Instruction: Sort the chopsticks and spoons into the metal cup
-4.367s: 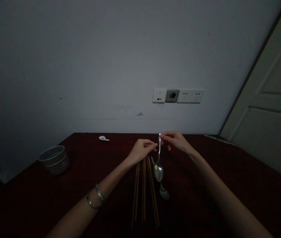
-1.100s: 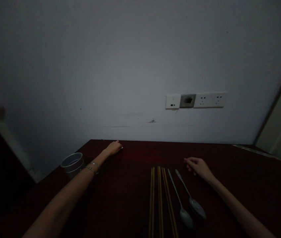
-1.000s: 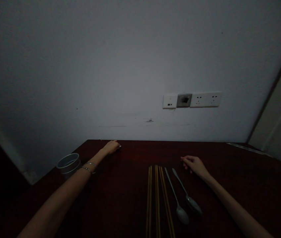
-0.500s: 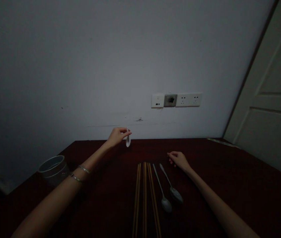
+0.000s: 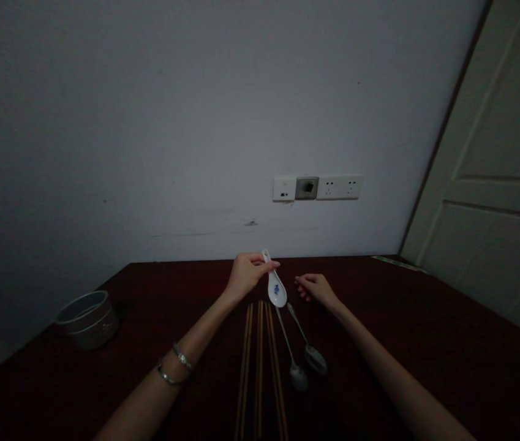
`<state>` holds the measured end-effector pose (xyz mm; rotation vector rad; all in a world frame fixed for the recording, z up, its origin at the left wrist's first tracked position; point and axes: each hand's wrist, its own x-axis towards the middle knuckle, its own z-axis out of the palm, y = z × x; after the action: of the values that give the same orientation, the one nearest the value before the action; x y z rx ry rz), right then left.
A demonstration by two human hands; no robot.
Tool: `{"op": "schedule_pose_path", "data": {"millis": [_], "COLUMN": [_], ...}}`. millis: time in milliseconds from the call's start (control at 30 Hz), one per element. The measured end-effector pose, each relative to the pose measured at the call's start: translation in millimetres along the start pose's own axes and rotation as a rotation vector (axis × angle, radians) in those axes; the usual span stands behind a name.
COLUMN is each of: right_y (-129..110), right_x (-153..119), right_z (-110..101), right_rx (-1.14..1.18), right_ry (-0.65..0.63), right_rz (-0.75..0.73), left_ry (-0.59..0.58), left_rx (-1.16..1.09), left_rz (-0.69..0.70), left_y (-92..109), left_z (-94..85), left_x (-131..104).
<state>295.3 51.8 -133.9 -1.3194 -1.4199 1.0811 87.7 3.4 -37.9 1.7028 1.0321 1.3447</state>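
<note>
My left hand (image 5: 249, 275) pinches the handle of a white soup spoon (image 5: 277, 293) with a blue mark in its bowl. The spoon hangs bowl-down just above the handle ends of two metal spoons. One long-handled metal spoon (image 5: 298, 377) lies beside the chopsticks, and a second metal spoon (image 5: 315, 360) lies to its right. Several wooden chopsticks (image 5: 260, 367) are laid out in pairs, pointing away from me. Right of the white spoon, my right hand (image 5: 315, 288) rests near the table with its fingers curled and nothing visible in them.
A grey cylindrical container (image 5: 89, 324) stands at the left edge of the dark red table (image 5: 172, 282). Behind the table is a wall with sockets and switches (image 5: 317, 188). A flat strip (image 5: 399, 264) lies at the back right, near a pale door (image 5: 493, 184).
My left hand has brought the white spoon right and nearer, over the metal spoons' handle ends, and its bowl now faces me. The right hand keeps its pose; the view has shifted slightly.
</note>
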Motion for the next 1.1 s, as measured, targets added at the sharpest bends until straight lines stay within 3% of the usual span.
{"op": "schedule_pose_path", "data": {"millis": [133,267,400,600,733,933,1100], "right_y": [-37,-77,-96,-95,-92,-70,-40], "right_x": [-11,-33,-50,-53,-50,-38,-38], "right_z": [6,13,23,36,30,-11,-43], "right_rx": [0.016,-0.046,-0.149,-0.123,-0.167,-0.279,-0.281], "right_ry": [-0.103,-0.315,-0.322,-0.265,-0.248,-0.222,-0.25], "right_rz": [-0.13,-0.18,-0.236,-0.364,-0.361,-0.088,0.193], "left_ry": [0.011,-0.02,0.001,0.012,-0.054,0.007,0.019], "left_rx": [0.042,0.072,0.091,0.04,0.031,0.109,0.133], "left_rz": [-0.021,-0.011,0.039,0.023,0.008,-0.011,-0.164], "left_y": [-5,-3,-6,-14,-15,-33,-62], "left_z": [0.5,-1.8,-2.9,0.8,3.8,-7.6,-30.7], "left_x": [-5,-8,-7,-6,-7,3,14]}}
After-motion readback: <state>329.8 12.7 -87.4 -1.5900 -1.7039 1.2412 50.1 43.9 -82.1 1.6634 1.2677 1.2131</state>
